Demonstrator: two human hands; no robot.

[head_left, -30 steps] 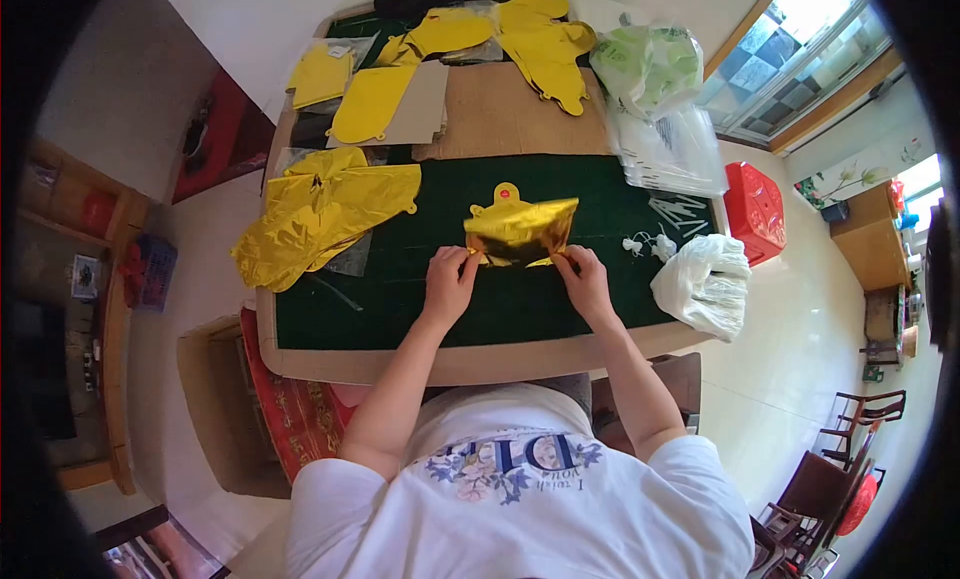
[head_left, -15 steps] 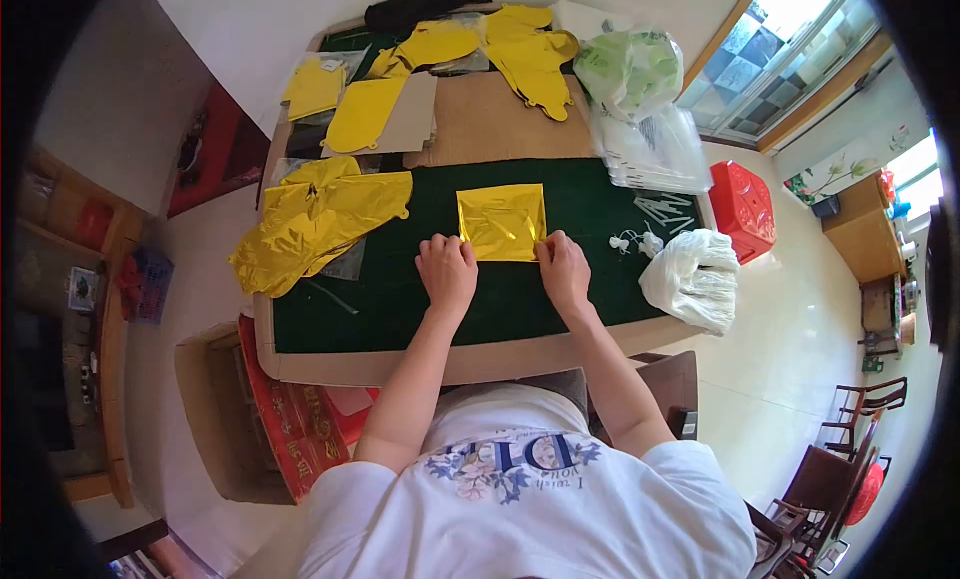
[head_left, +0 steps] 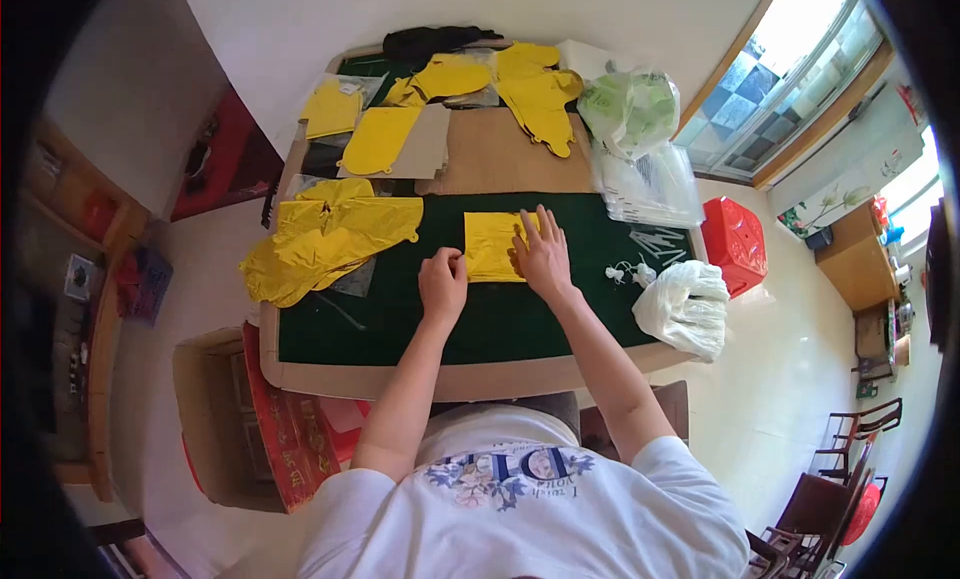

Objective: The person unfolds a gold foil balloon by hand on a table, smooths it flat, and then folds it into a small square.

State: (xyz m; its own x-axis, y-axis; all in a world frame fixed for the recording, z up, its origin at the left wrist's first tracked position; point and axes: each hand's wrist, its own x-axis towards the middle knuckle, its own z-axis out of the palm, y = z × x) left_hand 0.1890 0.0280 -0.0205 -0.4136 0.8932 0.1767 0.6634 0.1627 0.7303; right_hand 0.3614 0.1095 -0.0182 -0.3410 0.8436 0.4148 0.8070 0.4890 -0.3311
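A folded square of shiny gold foil (head_left: 488, 247) lies on the dark green tabletop in front of me. My right hand (head_left: 545, 259) rests flat on its right part, fingers spread, hiding that side. At the left edge of the square, my left hand (head_left: 443, 284) is closed with thumb and fingers together; I cannot tell what is pinched in it. To its left lies a crumpled pile of gold foil balloons (head_left: 330, 234).
Flat gold foil pieces (head_left: 380, 141) and a cardboard sheet (head_left: 510, 149) lie farther back. On the right are clear plastic bags (head_left: 650, 184), white strips (head_left: 657, 244) and a white bundle (head_left: 683, 314). A red stool (head_left: 735, 247) stands beyond the table's right edge.
My right hand has moved from the foil's lower right corner onto its top and spread flat. My left hand stays by the left edge. The foil looks smoother and the view has tilted slightly.
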